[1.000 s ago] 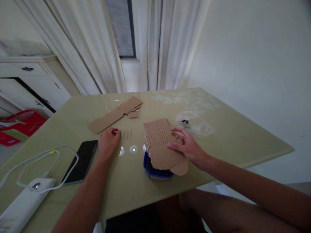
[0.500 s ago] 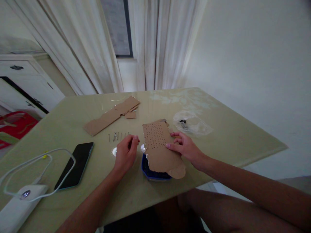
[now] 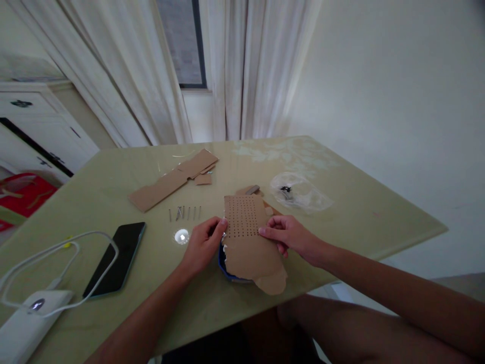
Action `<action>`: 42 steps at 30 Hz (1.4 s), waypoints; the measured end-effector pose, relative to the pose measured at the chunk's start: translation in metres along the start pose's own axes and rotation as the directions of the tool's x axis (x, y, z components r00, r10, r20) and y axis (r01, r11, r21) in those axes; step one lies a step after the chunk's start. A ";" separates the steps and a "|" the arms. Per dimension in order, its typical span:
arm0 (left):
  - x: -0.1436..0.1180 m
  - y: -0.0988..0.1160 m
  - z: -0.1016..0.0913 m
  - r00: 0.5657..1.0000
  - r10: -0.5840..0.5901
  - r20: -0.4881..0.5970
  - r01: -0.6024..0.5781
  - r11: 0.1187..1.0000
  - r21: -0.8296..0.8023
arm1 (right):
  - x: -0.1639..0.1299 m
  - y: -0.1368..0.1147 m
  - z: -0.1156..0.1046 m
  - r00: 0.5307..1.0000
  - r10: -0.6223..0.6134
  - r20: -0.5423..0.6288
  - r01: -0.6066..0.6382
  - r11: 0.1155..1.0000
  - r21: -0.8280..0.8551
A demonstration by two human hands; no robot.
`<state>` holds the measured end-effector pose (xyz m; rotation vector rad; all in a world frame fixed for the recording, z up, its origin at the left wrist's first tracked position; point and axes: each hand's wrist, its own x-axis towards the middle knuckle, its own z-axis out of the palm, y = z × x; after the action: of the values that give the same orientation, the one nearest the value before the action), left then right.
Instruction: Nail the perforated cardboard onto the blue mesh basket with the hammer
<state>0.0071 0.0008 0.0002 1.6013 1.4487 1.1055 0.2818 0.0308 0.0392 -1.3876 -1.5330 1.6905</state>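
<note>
A: Main item?
B: Perforated cardboard sheet [image 3: 248, 240], brown, grid of small holes in its far half. It lies over a blue container [image 3: 224, 263], which only peeks out under the sheet's left and near edge.
A: Hands?
B: Right hand [image 3: 290, 235] pinches the sheet's right edge, thumb on top, fingers curled under. Left hand [image 3: 202, 245] is at the sheet's left edge, fingertips bunched tight against it. Can't tell if something small sits between them; too blurry.
A: Where is it on the table?
B: Near the front edge of the pale green table [image 3: 359, 212], centred between the two hands.
A: Around the grip?
B: Just left of the left hand, a bright round reflection [image 3: 182, 236] on the tabletop. Beyond that hand, a short row of nails [image 3: 184, 213], lying loose. Further left, a black phone [image 3: 115, 259] face up, then a white power bank [image 3: 26, 326] with a white cable [image 3: 56, 247] looping off it.
A: Beyond the sheet?
B: Small cardboard scraps [image 3: 248, 190] touching its far edge. Long cardboard strips [image 3: 172, 178] further back left. Beyond the right hand, a clear plastic bag [image 3: 301, 193] with small dark bits inside.
A: Background?
B: White curtains [image 3: 242, 71], a white cabinet [image 3: 41, 131] far left.
</note>
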 end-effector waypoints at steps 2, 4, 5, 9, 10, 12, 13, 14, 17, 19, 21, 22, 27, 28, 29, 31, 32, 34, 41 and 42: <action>0.000 -0.003 0.001 1.000 -0.014 0.023 0.015 0.999 -0.046 | 0.000 0.001 0.000 1.000 0.026 0.014 -0.026 1.000 0.014; 0.000 -0.004 0.002 0.999 -0.020 0.037 0.023 0.996 -0.087 | 0.000 0.001 -0.001 0.999 0.039 0.030 -0.040 0.999 0.032; 0.000 -0.005 0.003 0.999 -0.020 0.042 0.024 0.994 -0.103 | 0.000 0.001 -0.001 0.998 0.040 0.040 -0.042 0.998 0.038; 0.001 -0.004 0.003 0.999 -0.014 0.048 0.021 0.988 -0.150 | 0.001 0.002 -0.002 0.997 0.036 0.064 -0.039 0.998 0.043; 0.000 -0.004 0.003 0.999 -0.009 0.042 0.016 0.987 -0.160 | 0.001 0.002 -0.002 0.997 0.035 0.067 -0.038 0.998 0.043; 0.000 -0.003 0.003 1.000 0.003 0.030 0.003 0.984 -0.178 | 0.001 0.003 -0.002 0.997 0.033 0.067 -0.036 0.998 0.046; 0.000 -0.002 0.004 1.000 0.005 0.026 -0.001 0.983 -0.184 | 0.001 0.002 -0.001 0.998 0.032 0.062 -0.035 0.998 0.047; 0.000 -0.002 0.004 1.000 0.005 0.027 0.000 0.982 -0.188 | 0.001 0.002 -0.001 0.998 0.033 0.057 -0.036 0.998 0.049; 0.000 -0.001 0.004 1.000 0.005 0.030 0.002 0.979 -0.203 | 0.000 0.000 -0.001 0.998 0.033 0.049 -0.036 0.998 0.051; -0.001 0.001 0.004 0.999 0.010 0.034 -0.002 0.974 -0.227 | -0.001 -0.002 -0.001 0.998 0.026 0.051 -0.028 0.998 0.048; -0.001 0.002 0.003 0.999 0.007 0.034 0.002 0.966 -0.260 | -0.001 -0.002 -0.001 0.998 0.021 0.052 -0.023 0.998 0.056; -0.001 0.002 0.003 0.999 0.002 0.033 0.008 0.962 -0.273 | 0.000 -0.003 -0.002 0.999 0.021 0.049 -0.024 0.997 0.067; -0.002 0.001 0.003 0.999 -0.032 0.024 0.037 0.966 -0.256 | 0.000 -0.001 0.000 0.998 0.035 0.061 -0.040 0.995 0.092; -0.002 0.000 0.004 0.999 -0.047 0.023 0.051 0.966 -0.253 | 0.000 0.000 0.000 0.997 0.037 0.067 -0.042 0.996 0.081; -0.002 0.000 0.004 0.998 -0.065 0.023 0.068 0.964 -0.256 | 0.000 0.000 0.000 0.997 0.038 0.073 -0.043 0.997 0.068; -0.002 0.000 0.004 0.995 -0.094 0.034 0.100 0.960 -0.263 | 0.000 0.000 0.001 0.996 0.045 0.075 -0.049 0.998 0.049; -0.002 0.001 0.004 0.994 -0.103 0.043 0.111 0.958 -0.263 | 0.000 0.000 0.001 0.996 0.051 0.072 -0.054 0.997 0.046; -0.002 0.002 0.004 0.993 -0.108 0.056 0.119 0.960 -0.255 | 0.000 0.000 0.001 0.996 0.061 0.066 -0.064 0.997 0.041; -0.001 0.004 0.005 0.992 -0.108 0.059 0.119 0.965 -0.234 | 0.001 0.000 0.002 0.995 0.076 0.056 -0.076 0.997 -0.006; -0.001 0.003 0.005 0.993 -0.102 0.051 0.111 0.970 -0.217 | 0.001 -0.001 0.003 0.995 0.081 0.056 -0.080 0.997 -0.021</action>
<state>0.0131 -0.0002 0.0009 1.3678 1.3205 1.1230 0.2783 0.0306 0.0389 -1.4403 -1.5459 1.7823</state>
